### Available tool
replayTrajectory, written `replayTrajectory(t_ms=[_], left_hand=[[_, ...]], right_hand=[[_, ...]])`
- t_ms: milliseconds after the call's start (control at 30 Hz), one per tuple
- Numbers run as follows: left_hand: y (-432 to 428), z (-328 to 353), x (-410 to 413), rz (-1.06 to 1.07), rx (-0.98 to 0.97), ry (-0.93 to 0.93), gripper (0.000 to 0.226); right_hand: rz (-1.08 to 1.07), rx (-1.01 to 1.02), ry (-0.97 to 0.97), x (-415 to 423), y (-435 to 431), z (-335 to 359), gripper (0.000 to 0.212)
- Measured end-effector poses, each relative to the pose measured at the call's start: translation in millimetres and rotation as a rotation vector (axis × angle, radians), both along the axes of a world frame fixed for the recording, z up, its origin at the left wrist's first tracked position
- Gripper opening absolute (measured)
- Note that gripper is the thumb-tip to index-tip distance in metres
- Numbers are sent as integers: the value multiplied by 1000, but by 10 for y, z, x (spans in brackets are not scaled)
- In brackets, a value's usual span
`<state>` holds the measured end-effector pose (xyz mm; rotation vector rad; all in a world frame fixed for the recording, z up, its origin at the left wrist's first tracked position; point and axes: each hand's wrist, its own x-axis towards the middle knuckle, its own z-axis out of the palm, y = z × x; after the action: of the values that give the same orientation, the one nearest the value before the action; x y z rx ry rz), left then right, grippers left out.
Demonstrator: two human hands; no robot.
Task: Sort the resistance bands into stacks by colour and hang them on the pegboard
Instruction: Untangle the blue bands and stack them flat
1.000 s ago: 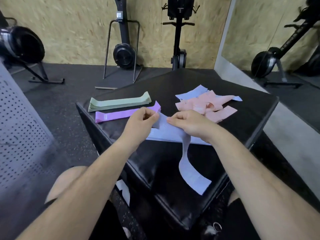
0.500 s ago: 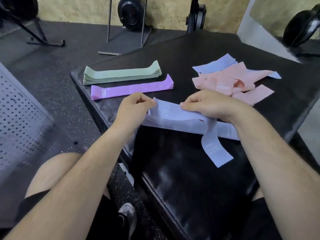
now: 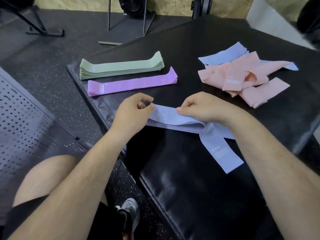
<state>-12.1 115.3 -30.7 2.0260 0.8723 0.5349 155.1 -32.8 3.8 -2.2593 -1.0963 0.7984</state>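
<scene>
Periwinkle-blue fabric resistance band point(image 3: 174, 121) is lying between both hands: left hand point(image 3: 131, 111) is pinching its left end, right hand point(image 3: 206, 108) is gripping right of centre.

Location: a gym or training room. The floor point(image 3: 52, 80) is black speckled rubber matting. The far wall point(image 3: 173, 6) is bare chipboard panelling. Exercise machines stand against it: a round flywheel housing point(image 3: 133, 6) in a steel frame point(image 3: 109, 16), and another machine's foot point(image 3: 52, 32) at far left. My desk point(image 3: 199, 187) is a black padded vinyl block. Resistance bands point(image 3: 121, 67) are stacked on it. A perforated pegboard point(image 3: 20, 122) is near left.
</scene>
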Motion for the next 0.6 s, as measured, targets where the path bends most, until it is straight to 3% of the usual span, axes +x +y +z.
replayTrajectory(t_ms=[300, 433, 500, 600], left_hand=[[27, -139, -5, -100, 381, 89, 22], [55, -182, -11, -285, 705, 101, 32], [62, -134, -19, -390, 705, 144, 37], [120, -81, -38, -532, 611, 238, 62]], right_hand=[[-32, 11, -121, -94, 10, -74, 22], [-30, 1, -153, -120, 28, -72, 22], [-18, -5, -170, -124, 34, -73, 22], [-6, -10, -179, -121, 32, -56, 22]])
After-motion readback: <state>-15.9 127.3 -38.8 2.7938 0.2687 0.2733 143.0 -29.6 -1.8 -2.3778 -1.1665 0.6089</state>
